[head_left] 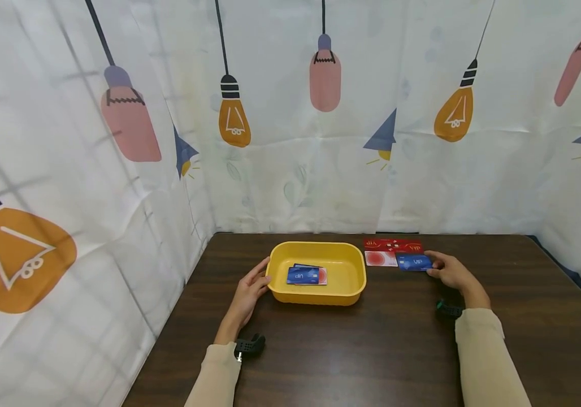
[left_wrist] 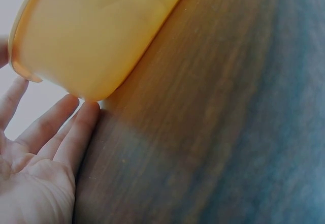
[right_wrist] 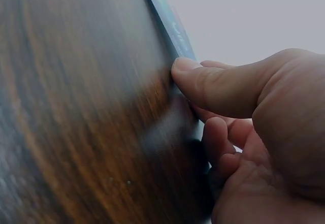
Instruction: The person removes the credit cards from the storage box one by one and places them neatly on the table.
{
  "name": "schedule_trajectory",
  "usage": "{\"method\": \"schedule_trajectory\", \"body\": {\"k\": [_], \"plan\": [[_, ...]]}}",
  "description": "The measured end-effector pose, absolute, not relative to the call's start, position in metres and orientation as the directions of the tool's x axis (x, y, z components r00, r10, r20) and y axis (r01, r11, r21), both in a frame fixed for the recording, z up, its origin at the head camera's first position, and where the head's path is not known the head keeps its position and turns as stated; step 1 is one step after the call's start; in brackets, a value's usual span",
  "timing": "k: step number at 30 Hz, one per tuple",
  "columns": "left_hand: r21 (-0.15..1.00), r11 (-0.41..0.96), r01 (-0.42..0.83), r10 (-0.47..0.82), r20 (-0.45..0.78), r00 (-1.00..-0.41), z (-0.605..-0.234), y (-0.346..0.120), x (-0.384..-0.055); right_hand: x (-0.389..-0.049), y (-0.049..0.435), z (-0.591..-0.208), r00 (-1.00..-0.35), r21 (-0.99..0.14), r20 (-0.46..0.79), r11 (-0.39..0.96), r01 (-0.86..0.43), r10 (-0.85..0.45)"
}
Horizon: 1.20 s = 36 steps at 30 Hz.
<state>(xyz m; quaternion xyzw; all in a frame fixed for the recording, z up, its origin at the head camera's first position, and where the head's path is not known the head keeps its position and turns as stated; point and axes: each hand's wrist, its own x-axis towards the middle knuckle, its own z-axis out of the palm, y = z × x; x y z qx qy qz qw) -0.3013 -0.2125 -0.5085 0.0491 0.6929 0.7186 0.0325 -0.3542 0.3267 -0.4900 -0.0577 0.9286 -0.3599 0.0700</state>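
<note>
Your left hand [head_left: 246, 295], fingers extended, touches yellow tray [head_left: 343, 271] at left; your right hand [head_left: 454, 272] seemingly pinches blue card [head_left: 411, 262] right of tray.

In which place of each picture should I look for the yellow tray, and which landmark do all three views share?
Head: the yellow tray is below centre, slightly right, with the left hand at its left end.
Left wrist: the tray is at upper left, cut by the top edge.
Right wrist: not in it.
Shared landmark: the dark wooden table.
</note>
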Motion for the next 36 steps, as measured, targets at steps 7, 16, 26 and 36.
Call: {"method": "schedule_trajectory", "body": {"k": [7, 16, 26, 36], "plan": [[0.999, -0.032, 0.011, 0.117, 0.014, -0.993, -0.506, -0.213, -0.301, -0.360, 0.326, -0.489, -0.983, -0.667, -0.096, 0.743, -0.053, -0.155], [0.999, -0.036, 0.014, 0.121, 0.018, -0.992, -0.506, -0.214, -0.301, -0.366, 0.324, -0.486, -0.983, -0.638, -0.123, 0.770, -0.028, -0.137], [0.999, -0.035, 0.022, 0.126, 0.026, -0.992, -0.508, -0.214, -0.301, -0.368, 0.325, -0.486, -0.982, -0.674, -0.148, 0.738, 0.011, -0.120], [0.999, -0.031, 0.020, 0.122, 0.023, -0.992, -0.508, -0.215, -0.301, -0.368, 0.321, -0.486, -0.984, -0.711, -0.163, 0.700, 0.067, -0.071]]}}
